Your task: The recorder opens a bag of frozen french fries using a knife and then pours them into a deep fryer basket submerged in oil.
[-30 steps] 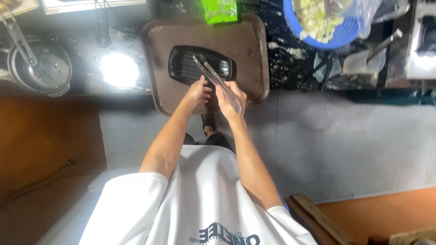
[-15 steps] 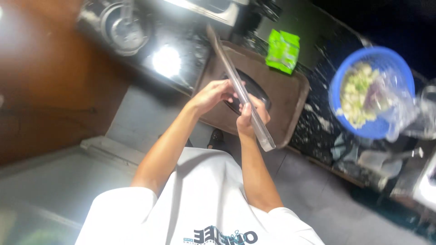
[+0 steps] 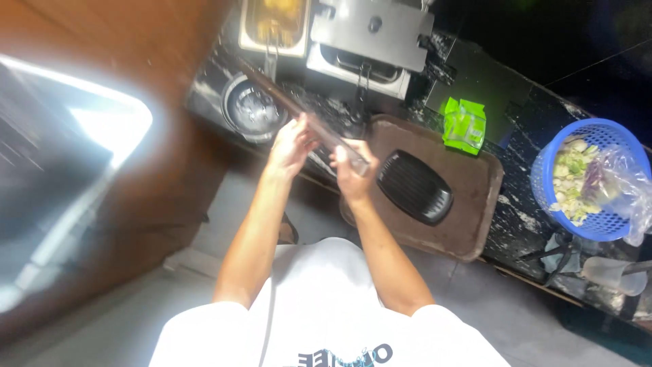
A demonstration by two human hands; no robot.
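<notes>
A long pair of metal tongs (image 3: 293,109) slants from upper left to lower right over the counter's front edge. My right hand (image 3: 351,170) grips the tongs at their near end. My left hand (image 3: 292,143) touches them midway along, fingers curled against the metal. Both hands hang in front of a round steel pot (image 3: 252,109). To the right lies a brown tray (image 3: 475,197) with a black ribbed oval plate (image 3: 414,187) on it; neither hand touches these.
A deep fryer (image 3: 333,34) with baskets stands at the back. A green packet (image 3: 464,124) lies behind the tray. A blue basket (image 3: 589,180) of chopped vegetables and a plastic bag sit at the right. A wooden surface and bright glare fill the left.
Both hands with the tongs have moved left, off the black plate and tray toward the steel pot. The view has swung, so the fryer now shows at the back.
</notes>
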